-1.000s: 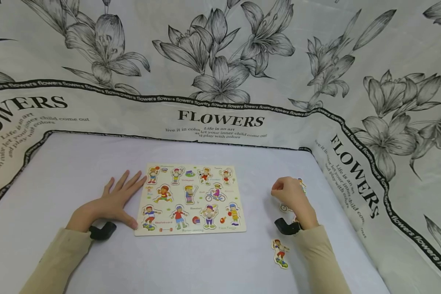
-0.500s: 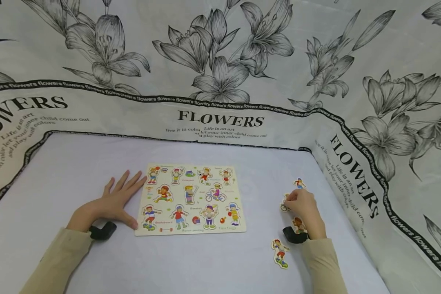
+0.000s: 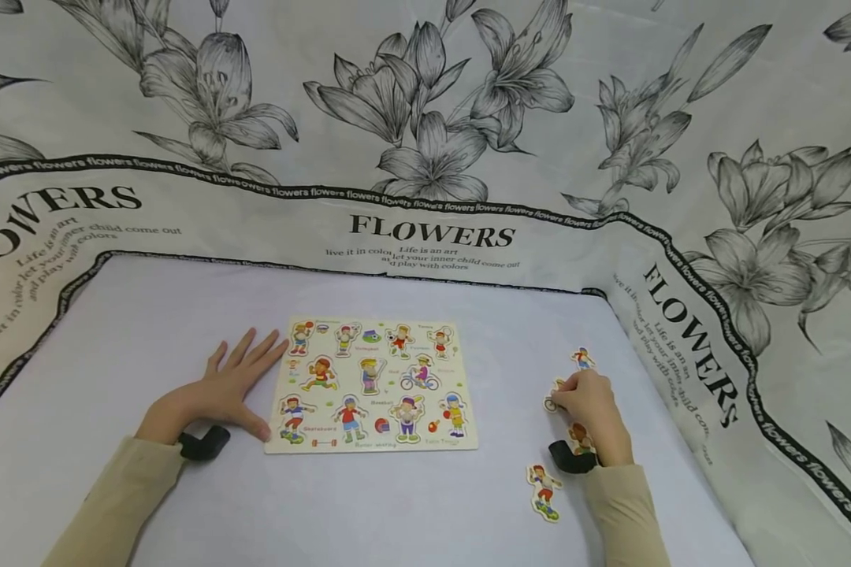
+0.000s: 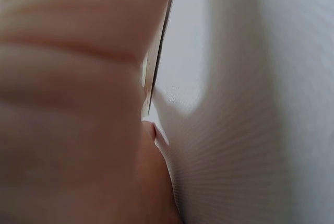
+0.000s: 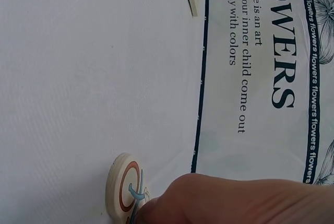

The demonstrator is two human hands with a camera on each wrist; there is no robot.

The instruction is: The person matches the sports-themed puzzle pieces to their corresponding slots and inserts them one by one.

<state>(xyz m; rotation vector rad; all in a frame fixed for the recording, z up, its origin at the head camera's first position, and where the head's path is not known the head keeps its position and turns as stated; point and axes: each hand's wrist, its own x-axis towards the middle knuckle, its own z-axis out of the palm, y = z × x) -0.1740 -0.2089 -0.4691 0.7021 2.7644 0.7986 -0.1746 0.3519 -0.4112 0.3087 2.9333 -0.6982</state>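
Observation:
A pale puzzle board (image 3: 471,439) with outlined sports figures lies in the middle of the table. My left hand (image 3: 213,402) is spread along its left side, fingertips and thumb at the edge; in the left wrist view a thin edge of the board (image 4: 154,59) shows beyond the palm. Off to the right, my right hand (image 3: 592,409) pinches a bicycle puzzle piece (image 5: 122,188) by its side. One wheel of that piece shows clearly in the right wrist view, standing slightly tilted; fingers cover the rest of it.
Farther back from the right hand lies another figure piece (image 3: 581,357). A brown-haired figure piece (image 3: 579,435) is partly covered by the right wrist, and a skateboarder piece (image 3: 544,493) lies closer to me. A flower-printed cloth (image 3: 432,236) rises around the white table.
My right hand has moved right and slightly toward me, its thumb and fingers coming onto the bicycle piece. The left hand stays at the board. The head view has shifted slightly.

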